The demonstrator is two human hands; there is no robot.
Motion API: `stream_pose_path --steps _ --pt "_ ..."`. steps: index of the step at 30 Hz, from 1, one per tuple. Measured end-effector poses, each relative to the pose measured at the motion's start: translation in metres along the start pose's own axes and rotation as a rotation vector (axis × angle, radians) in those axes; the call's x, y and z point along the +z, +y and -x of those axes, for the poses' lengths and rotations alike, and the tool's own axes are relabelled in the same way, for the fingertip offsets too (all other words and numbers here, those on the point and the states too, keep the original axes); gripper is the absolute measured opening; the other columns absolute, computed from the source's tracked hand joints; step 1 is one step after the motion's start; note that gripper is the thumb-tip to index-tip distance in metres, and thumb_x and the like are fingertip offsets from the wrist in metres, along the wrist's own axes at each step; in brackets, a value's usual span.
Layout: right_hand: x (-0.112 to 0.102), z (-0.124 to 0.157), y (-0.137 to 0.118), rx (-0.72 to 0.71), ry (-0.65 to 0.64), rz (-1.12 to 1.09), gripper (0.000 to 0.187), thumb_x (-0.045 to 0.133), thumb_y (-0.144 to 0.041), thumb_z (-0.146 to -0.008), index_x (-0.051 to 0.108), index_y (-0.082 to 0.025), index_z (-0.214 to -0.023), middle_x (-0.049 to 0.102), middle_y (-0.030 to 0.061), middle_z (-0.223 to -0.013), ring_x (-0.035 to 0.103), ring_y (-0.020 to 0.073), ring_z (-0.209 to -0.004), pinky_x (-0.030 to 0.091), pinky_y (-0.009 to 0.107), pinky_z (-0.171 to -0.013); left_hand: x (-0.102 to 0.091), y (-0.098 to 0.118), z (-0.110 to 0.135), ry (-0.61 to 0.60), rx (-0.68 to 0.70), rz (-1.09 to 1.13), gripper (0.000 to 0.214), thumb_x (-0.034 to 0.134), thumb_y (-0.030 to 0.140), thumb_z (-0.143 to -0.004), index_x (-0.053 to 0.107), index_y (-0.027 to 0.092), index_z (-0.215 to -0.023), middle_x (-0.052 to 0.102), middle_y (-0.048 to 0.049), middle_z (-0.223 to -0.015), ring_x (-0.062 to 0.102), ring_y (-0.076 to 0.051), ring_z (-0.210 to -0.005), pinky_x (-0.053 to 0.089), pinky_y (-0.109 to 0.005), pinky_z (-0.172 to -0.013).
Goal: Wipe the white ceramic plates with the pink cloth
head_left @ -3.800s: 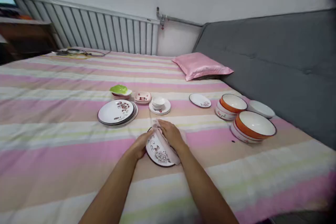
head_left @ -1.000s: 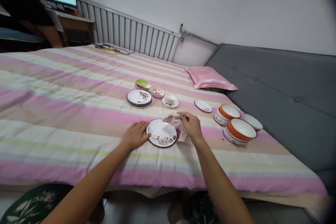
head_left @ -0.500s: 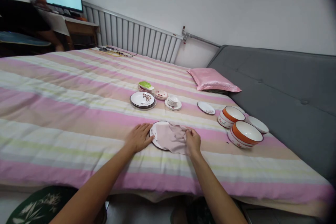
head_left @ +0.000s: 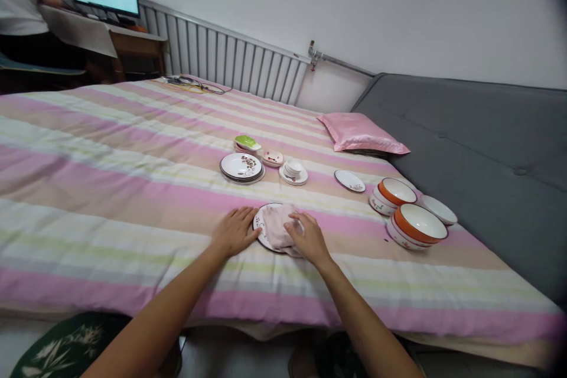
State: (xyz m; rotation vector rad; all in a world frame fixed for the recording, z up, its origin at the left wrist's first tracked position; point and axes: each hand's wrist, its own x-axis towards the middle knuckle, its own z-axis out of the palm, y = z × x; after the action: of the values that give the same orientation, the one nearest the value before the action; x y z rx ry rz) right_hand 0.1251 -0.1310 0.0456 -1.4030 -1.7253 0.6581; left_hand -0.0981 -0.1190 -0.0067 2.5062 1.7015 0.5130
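My left hand (head_left: 235,233) lies flat on the striped bedcover, fingers spread, with its thumb on the left rim of a white plate (head_left: 260,229). This dark-rimmed plate has a small pattern on its left side. A pale pink cloth (head_left: 277,225) lies folded and crumpled over much of it. Over the cloth's right part is my right hand (head_left: 309,239), its thumb and forefinger apart and touching the cloth; its other fingers are partly hidden. Beyond the plate sit a stack of dark-rimmed plates (head_left: 240,166) and a stack of small white dishes (head_left: 293,172).
Stacked orange-and-white bowls (head_left: 419,225) stand at the right, near a single plate (head_left: 349,181). Behind the plates are a green leaf-shaped dish (head_left: 247,142) and a pink dish (head_left: 273,157). A pink pillow (head_left: 361,133) lies by the grey headboard (head_left: 478,136). A person (head_left: 22,6) sits at a desk.
My right hand has moved left, folding the cloth's right side over the plate, and its pinch on the edge has loosened. My left hand stays put. The person at the desk has sat down.
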Motion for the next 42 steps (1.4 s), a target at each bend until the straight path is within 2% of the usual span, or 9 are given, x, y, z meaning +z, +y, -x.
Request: stream_pose_path --steps 4,6,9,16,25,30,34,38,42 --pt "0.009 -0.002 -0.011 -0.216 -0.227 0.477 0.058 0.052 -0.047 -0.081 0.042 -0.024 -0.133 0.030 0.0075 -0.146 0.018 0.0269 -0.137 0.011 0.045 -0.109 0.000 -0.001 0.000 0.002 0.005 -0.007 0.064 0.028 0.055 -0.087 0.036 0.018 -0.138 0.042 -0.0103 -0.141 0.036 -0.025 -0.129 0.017 -0.040 -0.108" --pt "0.018 -0.006 -0.007 -0.199 -0.402 0.584 0.066 0.046 -0.052 -0.083 0.028 -0.027 -0.140 0.012 0.0053 -0.152 0.006 0.0265 -0.139 0.009 0.044 -0.110 0.000 -0.001 0.000 0.001 0.006 -0.011 0.064 0.028 0.055 -0.087 0.035 0.017 -0.138 0.043 -0.0102 -0.140 0.036 -0.024 -0.129 0.017 -0.040 -0.108" --pt "0.035 -0.012 0.006 -0.080 -0.543 0.648 0.064 0.031 -0.054 -0.088 0.016 -0.026 -0.144 0.005 0.0060 -0.153 0.001 0.0248 -0.140 0.008 0.042 -0.110 0.001 0.000 0.000 -0.002 0.006 -0.015 0.064 0.030 0.055 -0.087 0.034 0.018 -0.139 0.043 -0.0097 -0.140 0.036 -0.024 -0.129 0.018 -0.040 -0.108" --pt "0.065 -0.032 0.019 0.022 -0.357 0.706 0.057 0.022 -0.037 -0.094 0.009 -0.016 -0.145 0.004 0.0109 -0.152 0.000 0.0253 -0.139 0.006 0.044 -0.109 0.001 0.002 -0.002 -0.008 0.003 -0.003 0.065 0.027 0.056 -0.087 0.034 0.017 -0.139 0.041 -0.0101 -0.141 0.034 -0.025 -0.131 0.017 -0.041 -0.108" --pt "0.070 -0.035 0.006 -0.296 -0.499 0.554 0.053 0.022 -0.037 -0.095 0.013 -0.024 -0.145 0.011 0.0033 -0.152 0.006 0.0200 -0.140 0.013 0.042 -0.111 0.002 -0.002 -0.003 0.031 -0.048 0.055 0.058 0.022 0.047 -0.091 0.044 0.012 -0.131 0.047 -0.0139 -0.137 0.039 -0.022 -0.128 0.022 -0.039 -0.108" --pt "0.055 -0.010 -0.007 -0.398 -0.638 0.412 0.052 0.023 -0.036 -0.095 0.020 -0.019 -0.143 0.018 0.0060 -0.150 0.012 0.0189 -0.139 0.018 0.043 -0.111 -0.001 -0.005 -0.001 0.077 -0.133 0.088 0.061 0.016 0.046 -0.092 0.030 0.008 -0.139 0.049 -0.0155 -0.133 0.045 -0.022 -0.122 0.034 -0.038 -0.101" --pt "0.027 0.023 -0.008 -0.455 -0.655 0.410 0.049 0.025 -0.030 -0.094 0.024 -0.022 -0.142 0.021 0.0031 -0.150 0.017 0.0159 -0.138 0.020 0.038 -0.111 -0.002 -0.004 0.000 0.060 -0.116 0.081 0.061 0.017 0.048 -0.092 0.035 0.010 -0.136 0.048 -0.0136 -0.135 0.043 -0.023 -0.123 0.031 -0.039 -0.103" --pt "0.003 0.046 0.012 -0.365 -0.543 0.543 0.051 0.030 -0.027 -0.092 0.027 -0.018 -0.142 0.025 0.0043 -0.148 0.021 0.0168 -0.137 0.019 0.036 -0.112 -0.003 -0.001 -0.002 0.027 -0.080 0.058 0.062 0.021 0.052 -0.090 0.041 0.013 -0.134 0.049 -0.0126 -0.134 0.042 -0.024 -0.124 0.029 -0.040 -0.105" --pt "-0.001 0.035 0.035 -0.155 -0.442 0.665 0.053 0.026 -0.029 -0.092 0.023 -0.015 -0.143 0.019 0.0054 -0.150 0.013 0.0202 -0.139 0.016 0.040 -0.112 -0.004 0.002 -0.003 0.011 -0.047 0.029 0.065 0.028 0.058 -0.086 0.043 0.017 -0.134 0.047 -0.0113 -0.136 0.040 -0.026 -0.127 0.025 -0.041 -0.107"
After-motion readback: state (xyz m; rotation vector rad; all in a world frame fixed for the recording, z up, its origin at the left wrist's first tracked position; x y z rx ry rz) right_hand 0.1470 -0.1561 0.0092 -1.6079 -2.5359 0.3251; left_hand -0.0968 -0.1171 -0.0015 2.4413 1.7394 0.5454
